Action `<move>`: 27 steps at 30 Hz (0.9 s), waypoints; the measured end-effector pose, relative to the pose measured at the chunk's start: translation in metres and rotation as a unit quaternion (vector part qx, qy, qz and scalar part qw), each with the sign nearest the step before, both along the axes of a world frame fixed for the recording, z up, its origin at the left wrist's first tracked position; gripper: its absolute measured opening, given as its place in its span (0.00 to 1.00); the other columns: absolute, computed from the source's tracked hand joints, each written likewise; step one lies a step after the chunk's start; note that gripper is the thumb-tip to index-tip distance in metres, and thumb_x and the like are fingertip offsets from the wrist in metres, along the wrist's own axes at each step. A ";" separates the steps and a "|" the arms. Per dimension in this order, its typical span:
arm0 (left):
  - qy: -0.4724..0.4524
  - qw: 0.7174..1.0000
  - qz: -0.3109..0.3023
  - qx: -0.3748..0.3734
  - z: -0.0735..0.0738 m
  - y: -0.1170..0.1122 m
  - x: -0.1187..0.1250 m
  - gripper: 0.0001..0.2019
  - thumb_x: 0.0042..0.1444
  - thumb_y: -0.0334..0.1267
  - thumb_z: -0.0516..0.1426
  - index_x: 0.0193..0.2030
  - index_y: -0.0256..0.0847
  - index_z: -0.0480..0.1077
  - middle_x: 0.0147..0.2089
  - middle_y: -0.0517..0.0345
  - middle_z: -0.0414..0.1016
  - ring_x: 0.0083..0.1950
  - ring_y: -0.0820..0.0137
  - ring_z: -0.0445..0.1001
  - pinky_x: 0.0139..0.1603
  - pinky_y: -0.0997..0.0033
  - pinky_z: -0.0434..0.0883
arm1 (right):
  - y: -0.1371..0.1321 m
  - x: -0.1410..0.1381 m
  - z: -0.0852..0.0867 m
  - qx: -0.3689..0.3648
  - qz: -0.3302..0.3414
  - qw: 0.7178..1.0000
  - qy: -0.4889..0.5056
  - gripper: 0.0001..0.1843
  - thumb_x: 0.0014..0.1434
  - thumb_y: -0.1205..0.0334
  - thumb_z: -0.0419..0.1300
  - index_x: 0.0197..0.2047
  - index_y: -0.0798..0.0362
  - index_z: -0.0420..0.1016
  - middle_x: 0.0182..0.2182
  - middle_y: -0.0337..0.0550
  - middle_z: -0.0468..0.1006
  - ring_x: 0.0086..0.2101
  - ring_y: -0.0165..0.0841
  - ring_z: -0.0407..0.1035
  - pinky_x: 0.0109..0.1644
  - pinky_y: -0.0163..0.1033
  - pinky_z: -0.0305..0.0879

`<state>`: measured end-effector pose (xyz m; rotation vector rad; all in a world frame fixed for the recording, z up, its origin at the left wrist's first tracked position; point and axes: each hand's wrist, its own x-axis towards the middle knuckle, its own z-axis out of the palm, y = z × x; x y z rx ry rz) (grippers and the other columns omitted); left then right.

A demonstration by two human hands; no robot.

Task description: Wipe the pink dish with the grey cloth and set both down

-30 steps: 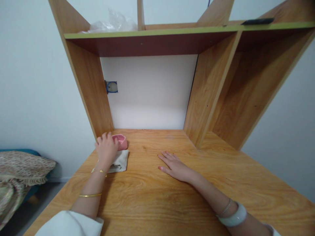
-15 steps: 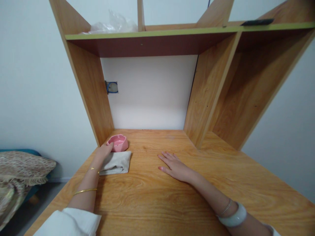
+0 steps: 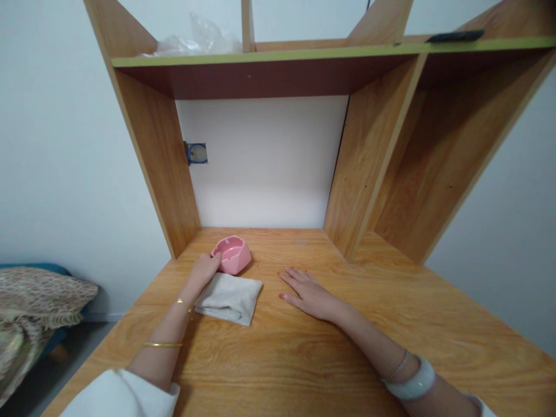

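Note:
My left hand (image 3: 207, 269) is closed on the left rim of a pink, angular ashtray (image 3: 233, 258) with notches in its edge. The ashtray tilts slightly to the right, close to the desktop; whether its base touches the wood I cannot tell. Just in front of it lies a folded light-grey cloth (image 3: 232, 298), its left edge partly hidden by my left hand and wrist. To the right, my right hand (image 3: 308, 294) rests flat on the wooden desktop (image 3: 278, 353), fingers spread, holding nothing.
Wooden side panels (image 3: 150, 168) and a divider (image 3: 365, 168) frame the back of the desk. Overhead runs a shelf (image 3: 269, 55) bearing a clear plastic bag (image 3: 200, 40) and a dark flat object (image 3: 456, 36). An uncovered wall box (image 3: 197, 153) shows at back left. A patterned blanket (image 3: 43, 295) lies far left.
My left hand has moved right with the ashtray, which now tilts. The folded cloth has also shifted right and toward me, turning slightly. My right hand has stayed put.

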<state>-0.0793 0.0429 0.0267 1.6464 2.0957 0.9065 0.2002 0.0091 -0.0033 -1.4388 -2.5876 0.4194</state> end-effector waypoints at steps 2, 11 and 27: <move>-0.027 0.999 -0.025 -0.002 -0.005 -0.001 0.012 0.15 0.49 0.41 0.46 0.24 0.34 0.69 0.25 0.47 0.73 0.31 0.61 0.73 0.26 0.72 0.63 | -0.001 -0.002 0.002 0.019 -0.002 0.999 0.026 0.36 0.56 0.43 0.44 0.61 0.57 0.50 0.60 0.54 0.50 0.59 0.41 0.43 0.61 0.49 0.39; -0.141 0.982 -0.122 0.014 -0.017 -0.008 0.040 0.16 0.53 0.42 0.44 0.24 0.35 0.66 0.26 0.54 0.71 0.30 0.68 0.69 0.27 0.74 0.63 | -0.024 -0.028 0.026 0.113 0.131 0.974 0.147 0.27 0.54 0.44 0.51 0.53 0.49 0.62 0.50 0.46 0.66 0.50 0.37 0.57 0.53 0.43 0.51; -0.241 0.964 -0.096 -0.063 -0.017 -0.006 0.042 0.13 0.57 0.39 0.42 0.34 0.34 0.63 0.11 0.61 0.64 0.14 0.73 0.68 0.18 0.80 0.66 | 0.005 0.023 0.033 0.144 -0.027 0.987 -0.061 0.16 0.48 0.73 0.48 0.38 0.50 0.71 0.37 0.44 0.74 0.44 0.38 0.61 0.56 0.52 0.36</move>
